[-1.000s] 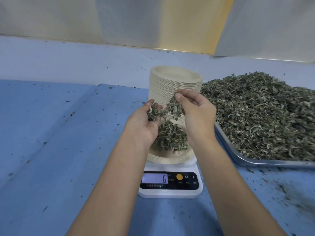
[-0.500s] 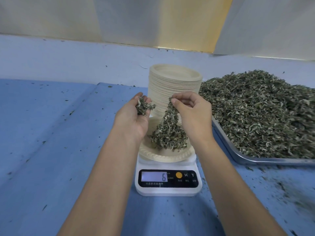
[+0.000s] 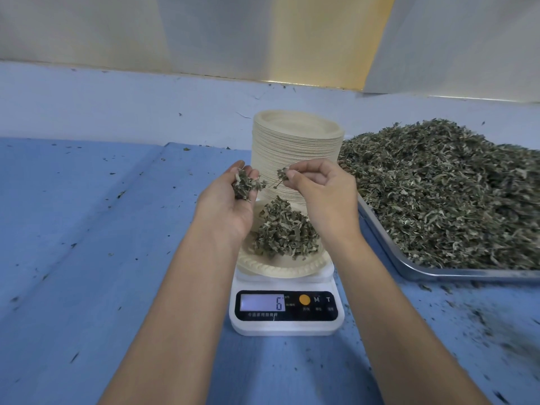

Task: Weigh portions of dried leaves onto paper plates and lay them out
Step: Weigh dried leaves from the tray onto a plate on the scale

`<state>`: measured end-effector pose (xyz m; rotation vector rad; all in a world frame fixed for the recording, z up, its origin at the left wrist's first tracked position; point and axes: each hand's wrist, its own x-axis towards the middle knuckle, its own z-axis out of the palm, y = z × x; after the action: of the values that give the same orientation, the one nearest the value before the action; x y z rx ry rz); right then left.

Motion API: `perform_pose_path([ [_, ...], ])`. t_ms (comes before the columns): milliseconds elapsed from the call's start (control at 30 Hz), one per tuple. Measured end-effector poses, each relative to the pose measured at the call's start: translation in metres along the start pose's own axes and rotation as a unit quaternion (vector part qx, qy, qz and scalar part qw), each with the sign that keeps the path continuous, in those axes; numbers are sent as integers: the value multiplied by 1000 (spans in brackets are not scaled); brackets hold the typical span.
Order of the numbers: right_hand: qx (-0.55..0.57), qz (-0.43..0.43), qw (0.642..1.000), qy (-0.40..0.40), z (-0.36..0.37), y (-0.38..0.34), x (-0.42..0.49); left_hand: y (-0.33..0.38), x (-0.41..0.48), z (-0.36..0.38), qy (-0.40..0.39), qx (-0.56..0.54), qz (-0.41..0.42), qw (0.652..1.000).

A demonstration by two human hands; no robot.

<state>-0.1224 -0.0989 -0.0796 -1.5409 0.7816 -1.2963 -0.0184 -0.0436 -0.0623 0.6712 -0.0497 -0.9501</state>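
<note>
While the left hand (image 3: 228, 209) cups leaves (image 3: 247, 184), right hand (image 3: 324, 194) pinches a sprig (image 3: 282, 173); scale (image 3: 285, 325) (loaded) reads 6.

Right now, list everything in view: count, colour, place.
blue cover: one, on the table, crumb-strewn
scale: one, white, on the cover, reads 6
paper plate: one, beige, on the scale
leaf portion: one heap, green, on that plate
plate stack: one, beige, behind the scale
metal tray: one, silver, right of the scale
bulk leaves: one mound, green, in the tray
left grip: one, cups a leaf clump over the plate
right grip: one, pinches a leaf sprig over the plate
</note>
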Motion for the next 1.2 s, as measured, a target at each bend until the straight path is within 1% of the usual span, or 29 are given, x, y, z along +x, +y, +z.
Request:
perform_pose_path([
  [100, -13, -4, 1000, -5, 0, 0, -1, 0, 0, 0, 1, -1, -1, 1000],
  [367, 19, -3, 1000, 5, 0, -3, -1, -1, -1, 1, 0, -5, -3, 1000],
  [500, 60, -6, 998, 15, 0, -5, 0, -1, -3, 2, -6, -21, -13, 1000],
  [667, 122, -8, 993, 8, 2, -8, 0, -3, -6, 4, -21, -12, -27, 999],
  [733, 102, -13, 995, 11, 1, -6, 0, -4, -5, 4, -22, 0, -25, 999],
  [967, -49, 0, 999, 17, -4, 2, 0, -5, -3, 2, -20, 25, -24, 999],
  [1067, -71, -3, 997, 11, -4, 3, -1, -5, -3, 2, -17, 26, -23, 999],
  [1200, -83, 1, 997, 1, -5, 4, 0, -5, -4, 3, -10, -2, -21, 1000],
])
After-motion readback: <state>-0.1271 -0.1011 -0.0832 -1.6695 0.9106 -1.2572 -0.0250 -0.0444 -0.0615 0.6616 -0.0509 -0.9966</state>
